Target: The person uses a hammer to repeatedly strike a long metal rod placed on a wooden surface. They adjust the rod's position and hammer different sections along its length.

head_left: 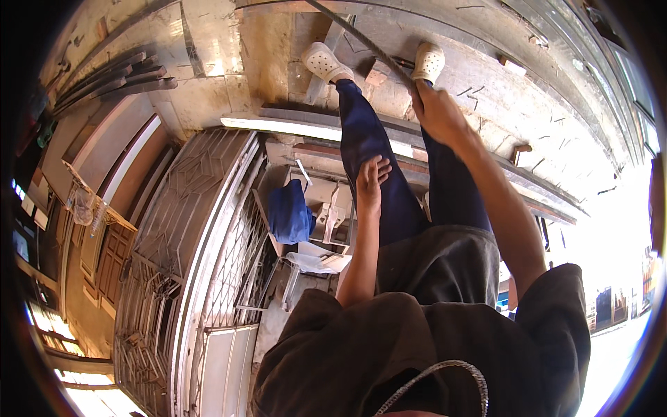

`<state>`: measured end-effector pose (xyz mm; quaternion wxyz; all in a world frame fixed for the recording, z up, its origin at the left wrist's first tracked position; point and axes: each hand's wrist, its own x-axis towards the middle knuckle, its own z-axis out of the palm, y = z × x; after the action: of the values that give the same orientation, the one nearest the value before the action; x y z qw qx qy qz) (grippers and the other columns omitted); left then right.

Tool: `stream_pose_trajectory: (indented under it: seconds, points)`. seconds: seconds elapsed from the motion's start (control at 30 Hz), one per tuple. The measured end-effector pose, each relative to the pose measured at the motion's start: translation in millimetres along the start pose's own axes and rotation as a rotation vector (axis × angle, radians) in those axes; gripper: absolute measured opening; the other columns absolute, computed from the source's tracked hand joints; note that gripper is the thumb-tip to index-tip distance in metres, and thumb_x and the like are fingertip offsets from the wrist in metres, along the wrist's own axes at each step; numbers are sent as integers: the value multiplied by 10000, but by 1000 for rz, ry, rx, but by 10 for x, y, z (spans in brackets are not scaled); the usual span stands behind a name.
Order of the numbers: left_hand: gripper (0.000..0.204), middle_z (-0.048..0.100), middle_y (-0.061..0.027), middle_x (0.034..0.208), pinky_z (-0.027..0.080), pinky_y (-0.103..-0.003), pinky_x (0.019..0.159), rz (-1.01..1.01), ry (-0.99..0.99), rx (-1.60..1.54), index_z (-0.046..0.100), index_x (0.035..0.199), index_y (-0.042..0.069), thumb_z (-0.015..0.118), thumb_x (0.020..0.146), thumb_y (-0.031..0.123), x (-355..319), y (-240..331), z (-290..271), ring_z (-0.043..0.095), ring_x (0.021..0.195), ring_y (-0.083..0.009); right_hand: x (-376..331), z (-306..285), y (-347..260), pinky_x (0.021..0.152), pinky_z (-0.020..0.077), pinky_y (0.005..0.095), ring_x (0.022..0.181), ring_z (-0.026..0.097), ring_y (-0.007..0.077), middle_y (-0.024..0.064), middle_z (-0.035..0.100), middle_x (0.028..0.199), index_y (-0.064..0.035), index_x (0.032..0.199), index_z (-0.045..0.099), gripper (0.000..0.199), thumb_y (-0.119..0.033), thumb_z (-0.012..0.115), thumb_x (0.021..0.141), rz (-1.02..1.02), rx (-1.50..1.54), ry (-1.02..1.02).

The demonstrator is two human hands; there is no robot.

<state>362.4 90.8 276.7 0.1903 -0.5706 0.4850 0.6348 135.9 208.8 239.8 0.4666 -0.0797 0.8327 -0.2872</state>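
**Rod held steady between your feet**

Rod (368,45) first: it is a long ribbed steel bar that runs from the upper left of the view down to your right hand (438,111), passing between your two pale clogs (326,62). Your right hand is closed in a full fist around its near end, grip tight and fingers wrapped all the way, arm stretched straight out. That long reach seems to be why you hold it so far forward, since the bar lies low near the floor (486,76) and your fist meets it just beside the right clog.

Your left hand (372,182) holds nothing. It lies flat, fingers loosely spread, palm on your left thigh over the blue trouser leg (365,139). You seem to be bracing there, taking your weight on the leg while you bend over.

Your feet stand apart on the concrete, one each side of the bar, which keeps it from rolling sideways, as far as I can judge.

Around you: a small block (377,71) lies between the clogs, just beside the bar. A blue cloth (290,212) hangs over a cluttered stand below your left hand. A folding metal gate (187,264) lies at your left, and more bars (114,80) are stacked at the far upper left, well apart from the one you hold.
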Motion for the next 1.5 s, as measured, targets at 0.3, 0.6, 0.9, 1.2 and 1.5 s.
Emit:
stream_pose_trajectory:
  seconds: [0.3,0.6,0.9,1.2,1.5]
  points:
    - [793,600,-172,1052,435,-542,957,-239,-141,-693,471,1222,10,454,871,721,593,382,789,581,1033,-303,-1699,-215,-246,666,481,513,806,614,478,317,615,833,74,1209,509,330,-95,533,926,201,173,-119]
    - [452,375,16,554,554,-390,685,-338,148,-595,441,789,109,442,991,513,512,106,1097,375,409,-101,-1992,-184,-181,743,485,521,897,608,473,272,643,931,-20,1221,525,319,-151,532,931,297,280,-195]
    - [382,350,49,600,534,-300,634,-49,276,-325,468,793,125,521,975,458,1189,135,626,327,459,-68,-251,-379,2661,503,556,345,613,647,201,116,614,731,-2,966,609,393,-393,611,929,715,516,283]
    - [390,354,66,555,425,-272,774,-281,-26,-208,531,1000,73,448,1006,454,1843,336,-22,297,387,-47,2089,-27,5463,965,482,546,1201,464,376,126,438,1417,-114,1355,462,635,-433,685,854,911,1255,638]
    - [302,377,62,593,278,-172,440,-406,26,-451,545,949,88,498,1004,382,1860,618,-118,308,460,-21,2064,276,4404,849,516,524,1061,471,325,166,368,1283,-110,1274,382,661,-409,683,767,1129,769,726]
